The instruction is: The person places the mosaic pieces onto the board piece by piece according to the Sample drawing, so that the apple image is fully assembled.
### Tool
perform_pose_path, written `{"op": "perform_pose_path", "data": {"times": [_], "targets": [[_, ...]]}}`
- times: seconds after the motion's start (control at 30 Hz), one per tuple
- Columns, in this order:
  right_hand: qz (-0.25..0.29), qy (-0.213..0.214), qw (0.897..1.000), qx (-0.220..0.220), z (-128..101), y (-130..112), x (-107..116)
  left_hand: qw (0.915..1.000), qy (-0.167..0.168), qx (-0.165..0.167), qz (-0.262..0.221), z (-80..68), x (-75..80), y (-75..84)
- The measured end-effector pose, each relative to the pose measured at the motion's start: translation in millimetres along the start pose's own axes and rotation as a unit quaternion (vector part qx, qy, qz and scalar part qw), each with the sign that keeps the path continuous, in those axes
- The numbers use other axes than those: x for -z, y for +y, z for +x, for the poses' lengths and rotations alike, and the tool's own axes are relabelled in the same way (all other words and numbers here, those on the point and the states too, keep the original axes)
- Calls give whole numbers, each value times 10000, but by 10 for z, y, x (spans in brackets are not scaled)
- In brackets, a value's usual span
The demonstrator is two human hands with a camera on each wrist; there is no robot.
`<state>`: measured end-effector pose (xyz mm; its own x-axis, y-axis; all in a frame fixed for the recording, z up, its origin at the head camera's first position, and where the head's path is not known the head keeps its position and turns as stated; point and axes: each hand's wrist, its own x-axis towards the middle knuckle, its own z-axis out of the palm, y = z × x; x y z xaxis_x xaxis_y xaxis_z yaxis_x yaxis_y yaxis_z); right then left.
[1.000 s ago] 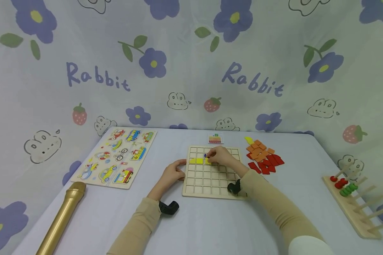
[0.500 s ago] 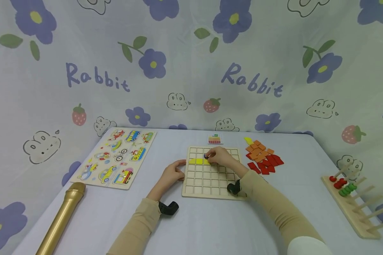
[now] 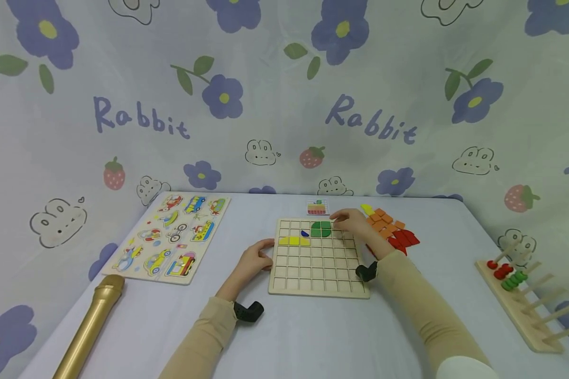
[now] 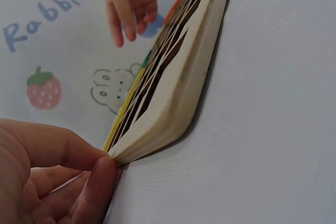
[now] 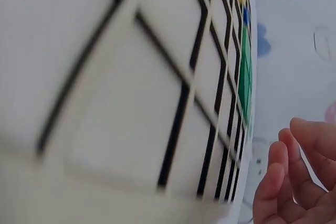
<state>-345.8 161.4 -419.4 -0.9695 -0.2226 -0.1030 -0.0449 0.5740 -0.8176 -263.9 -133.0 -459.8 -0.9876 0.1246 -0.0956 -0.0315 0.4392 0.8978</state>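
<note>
A wooden grid board (image 3: pixel 296 281) lies flat mid-table. Yellow tiles (image 3: pixel 294 241) form a short row at its left, with a small blue piece (image 3: pixel 305 233) and rounded green pieces (image 3: pixel 321 229) above them. My left hand (image 3: pixel 252 261) is at the board's left edge; in the left wrist view its thumb and index finger (image 4: pixel 63 148) pinch that edge. Over the board's upper right corner is my right hand (image 3: pixel 355 225). In the right wrist view its fingers (image 5: pixel 278 166) are loosely bent and nothing shows between them.
Orange tiles (image 3: pixel 384 217), red tiles (image 3: pixel 408 238) and a yellow piece (image 3: pixel 367 209) lie right of the board. A picture card (image 3: pixel 317 207) sits behind it. A vehicle puzzle (image 3: pixel 170 237) and gold microphone (image 3: pixel 95 316) are left, a bead peg rack (image 3: pixel 521 310) right.
My right hand has left the yellow tiles and moved right to the board's upper right corner, uncovering the green pieces and the blue piece. The left hand keeps its place.
</note>
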Motion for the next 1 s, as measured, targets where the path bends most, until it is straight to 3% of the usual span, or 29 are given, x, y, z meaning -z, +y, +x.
{"op": "perform_pose_path", "data": {"times": [0.5, 0.57, 0.8, 1.0], "targets": [[576, 829, 9910, -880, 26, 426, 641, 9998, -82, 117, -127, 17, -1, -39], [654, 888, 9889, -999, 23, 444, 682, 9998, -74, 138, -151, 13, -3, -36], [136, 1247, 9890, -785, 116, 509, 709, 9999, -67, 82, -128, 8, -3, -62], [123, 910, 9918, -892, 216, 550, 708, 9999, -66, 2, -106, 16, -9, -64]]}}
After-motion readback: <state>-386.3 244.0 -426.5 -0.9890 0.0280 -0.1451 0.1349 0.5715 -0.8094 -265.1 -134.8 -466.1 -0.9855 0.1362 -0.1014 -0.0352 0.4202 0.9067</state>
